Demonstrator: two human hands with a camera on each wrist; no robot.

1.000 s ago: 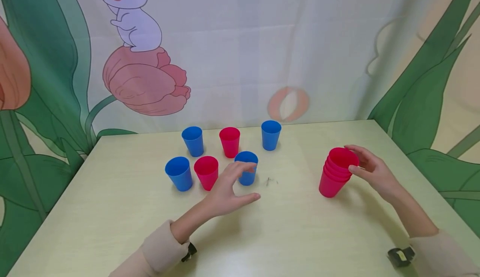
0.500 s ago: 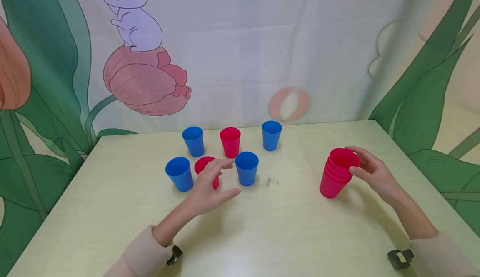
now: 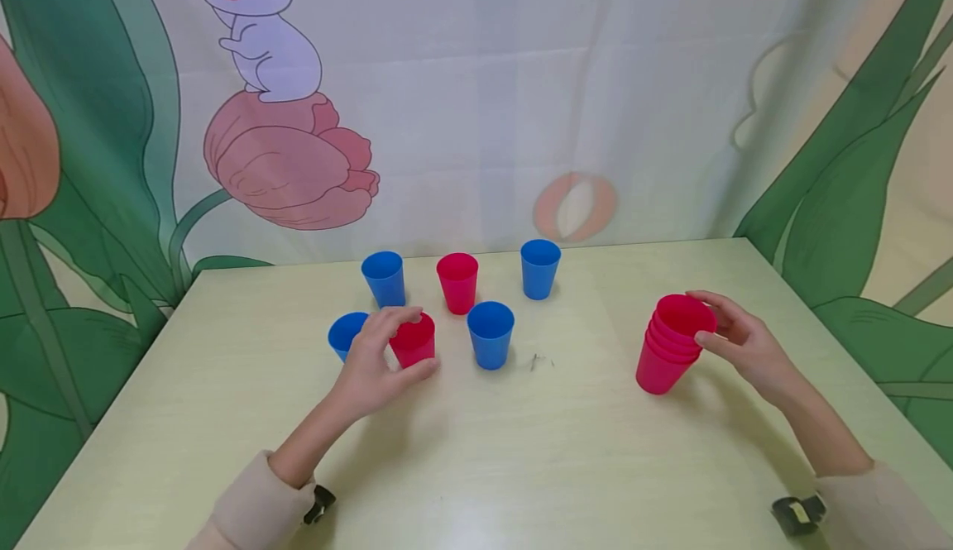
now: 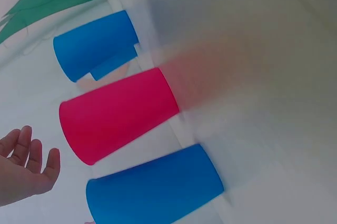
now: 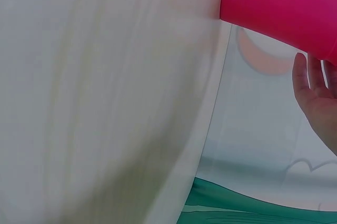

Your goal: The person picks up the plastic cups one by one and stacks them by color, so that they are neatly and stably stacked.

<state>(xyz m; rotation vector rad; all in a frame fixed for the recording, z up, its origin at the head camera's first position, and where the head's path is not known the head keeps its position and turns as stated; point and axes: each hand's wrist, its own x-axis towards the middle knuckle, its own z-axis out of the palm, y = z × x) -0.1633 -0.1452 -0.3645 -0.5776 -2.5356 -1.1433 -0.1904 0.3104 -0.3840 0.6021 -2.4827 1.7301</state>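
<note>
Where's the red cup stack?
The stack of red plastic cups is at the head view's right, on the pale table, held by the bare right hand.

Flower-printed curtain behind table

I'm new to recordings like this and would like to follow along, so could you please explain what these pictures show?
There is no robot here, only a person's two bare hands. The wide picture comes from a camera worn on the head, looking forward and down; the smaller ones come from a camera on each wrist. On the table stand four blue cups, a back red cup and a front red cup. The right hand holds a stack of red cups near its rim. The left hand holds nothing: it is open beside the front red cup, with a gap showing in the left wrist picture.
</note>
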